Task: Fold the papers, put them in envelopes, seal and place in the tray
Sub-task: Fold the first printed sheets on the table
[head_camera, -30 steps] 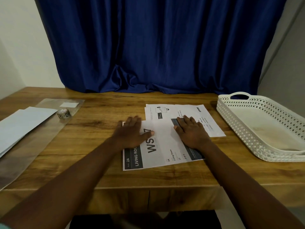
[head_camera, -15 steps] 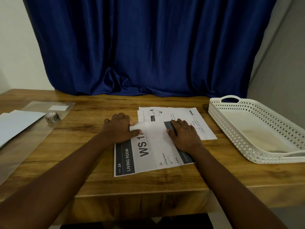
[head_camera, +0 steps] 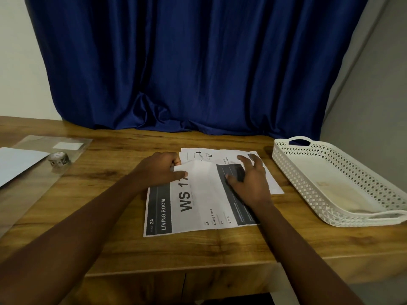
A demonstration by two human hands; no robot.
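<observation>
A printed sheet [head_camera: 198,208] marked "WS 17" and "LIVING ROOM" lies in the middle of the wooden table. My left hand [head_camera: 161,169] pinches its far left corner and curls that edge up off the table. My right hand [head_camera: 248,179] rests on the sheet's far right part, fingers spread, thumb on the dark band. A second printed sheet [head_camera: 222,156] lies flat underneath, sticking out at the back and right. A white perforated tray [head_camera: 308,179] stands at the right with nothing visible in it. White envelopes [head_camera: 17,161] lie at the far left.
A small tape roll [head_camera: 58,159] sits on a clear plastic sleeve [head_camera: 33,186] at the left, beside the envelopes. A blue curtain [head_camera: 198,62] hangs behind the table. The table's front edge [head_camera: 198,271] is close below the sheet.
My left hand has gone from lying flat on the sheet to gripping its far corner and lifting it. My right hand's fingers have spread. The camera has tilted up.
</observation>
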